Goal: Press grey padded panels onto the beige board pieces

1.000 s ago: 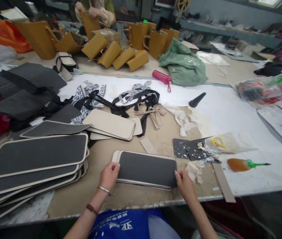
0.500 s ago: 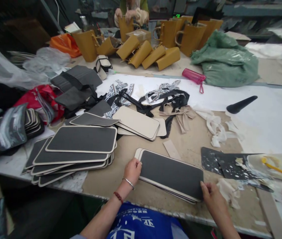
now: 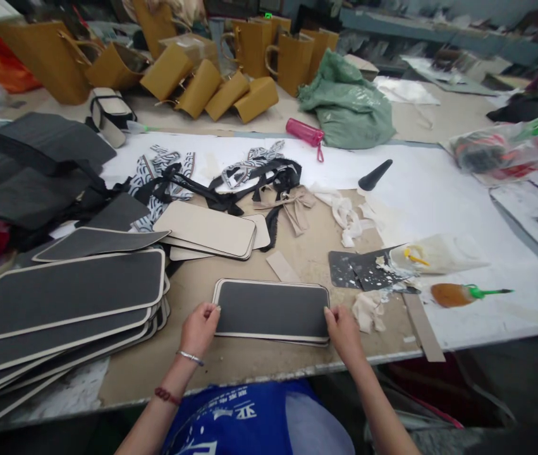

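Note:
A small stack of dark grey rectangular panels with cream edges (image 3: 271, 309) lies on the brown board in front of me. My left hand (image 3: 201, 328) pinches its left end between thumb and fingers. At the opposite end, my right hand (image 3: 344, 330) has its fingers closed on the right edge. The undersides of the panels and some fingertips are hidden. To the left rises a larger pile of similar grey panels (image 3: 69, 291), loosely fanned. Behind my hands rest several cream panels (image 3: 207, 227), with a narrow beige strip (image 3: 282, 266) beside them.
Black and patterned fabric scraps (image 3: 250, 177) lie further back. At the right are a glue-spotted dark sheet (image 3: 344, 268), an orange bottle with a green nozzle (image 3: 451, 294) and a black tapered tool (image 3: 375, 175). Mustard bags (image 3: 202, 88) and a green sack (image 3: 347, 101) stand behind.
My view has swung to the right. The held stack has turned from a slant to nearly square with the table's front edge, both hands still on its ends.

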`<state>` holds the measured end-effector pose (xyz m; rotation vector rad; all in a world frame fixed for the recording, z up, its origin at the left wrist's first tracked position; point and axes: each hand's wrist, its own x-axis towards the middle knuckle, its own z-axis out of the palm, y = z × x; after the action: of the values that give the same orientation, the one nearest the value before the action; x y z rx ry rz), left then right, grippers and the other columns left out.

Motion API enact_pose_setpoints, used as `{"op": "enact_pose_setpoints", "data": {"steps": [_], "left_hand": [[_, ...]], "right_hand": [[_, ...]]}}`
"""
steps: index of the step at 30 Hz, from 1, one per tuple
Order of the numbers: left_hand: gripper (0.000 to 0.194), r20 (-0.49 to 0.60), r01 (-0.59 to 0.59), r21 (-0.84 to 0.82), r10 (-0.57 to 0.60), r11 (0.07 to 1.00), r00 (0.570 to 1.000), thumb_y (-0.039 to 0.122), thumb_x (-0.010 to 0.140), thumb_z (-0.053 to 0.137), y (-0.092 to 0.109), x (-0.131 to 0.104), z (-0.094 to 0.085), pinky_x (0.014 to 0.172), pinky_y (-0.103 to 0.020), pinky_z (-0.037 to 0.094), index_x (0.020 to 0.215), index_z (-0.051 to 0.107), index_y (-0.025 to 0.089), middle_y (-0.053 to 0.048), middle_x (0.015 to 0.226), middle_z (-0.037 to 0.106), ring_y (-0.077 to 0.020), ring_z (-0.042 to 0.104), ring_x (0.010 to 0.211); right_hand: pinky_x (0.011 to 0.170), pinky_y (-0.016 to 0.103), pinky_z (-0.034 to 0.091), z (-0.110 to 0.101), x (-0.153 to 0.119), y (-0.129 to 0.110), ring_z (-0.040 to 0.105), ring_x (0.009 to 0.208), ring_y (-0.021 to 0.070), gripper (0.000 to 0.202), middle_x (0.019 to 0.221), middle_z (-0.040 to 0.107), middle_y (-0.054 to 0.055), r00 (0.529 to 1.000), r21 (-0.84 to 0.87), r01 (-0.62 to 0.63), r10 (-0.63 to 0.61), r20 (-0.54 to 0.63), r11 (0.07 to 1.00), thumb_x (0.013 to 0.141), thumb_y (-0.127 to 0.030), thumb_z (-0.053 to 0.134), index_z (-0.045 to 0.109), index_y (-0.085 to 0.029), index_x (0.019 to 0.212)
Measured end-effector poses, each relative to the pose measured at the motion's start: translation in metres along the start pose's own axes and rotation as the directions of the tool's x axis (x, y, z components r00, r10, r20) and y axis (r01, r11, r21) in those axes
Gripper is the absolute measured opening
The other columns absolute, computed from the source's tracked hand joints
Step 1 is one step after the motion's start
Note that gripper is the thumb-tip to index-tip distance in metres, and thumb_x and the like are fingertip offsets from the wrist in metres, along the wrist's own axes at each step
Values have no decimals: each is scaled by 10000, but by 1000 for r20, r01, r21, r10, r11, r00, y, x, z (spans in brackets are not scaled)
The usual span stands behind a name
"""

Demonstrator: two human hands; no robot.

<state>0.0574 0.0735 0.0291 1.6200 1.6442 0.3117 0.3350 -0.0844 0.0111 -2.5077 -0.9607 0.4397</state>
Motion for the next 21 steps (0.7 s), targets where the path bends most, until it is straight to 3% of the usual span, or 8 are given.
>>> {"op": "enact_pose_setpoints", "data": {"steps": [8,14,21], "left_hand": [[187,-8,12,0,-12,1000,1000,346,669,433,0,4,-1,543,-248,332,555,474,204,24,492,508,-147,486,513],[161,8,-6,-141,7,990,1000,288,681,431,-3,6,-3,542,-236,337,547,434,198,41,495,455,-129,456,520],[167,-37,31,-131,-36,991,999,237,696,447,-12,5,0,533,-227,320,537,427,189,51,490,429,-115,441,517]], "right_hand": [[589,296,340,0,-3,-7,483,595,173,240,603,485,1,1000,-80,24,-24,8,996,804,-384,360,399,-219,635],[550,299,318,-4,-7,-16,510,587,194,246,610,524,17,999,-267,-17,31,45,964,832,-390,398,469,-215,674],[513,316,326,-9,-9,-32,523,553,216,276,620,555,60,989,-397,-57,106,103,916,863,-395,366,507,-214,709]]}}
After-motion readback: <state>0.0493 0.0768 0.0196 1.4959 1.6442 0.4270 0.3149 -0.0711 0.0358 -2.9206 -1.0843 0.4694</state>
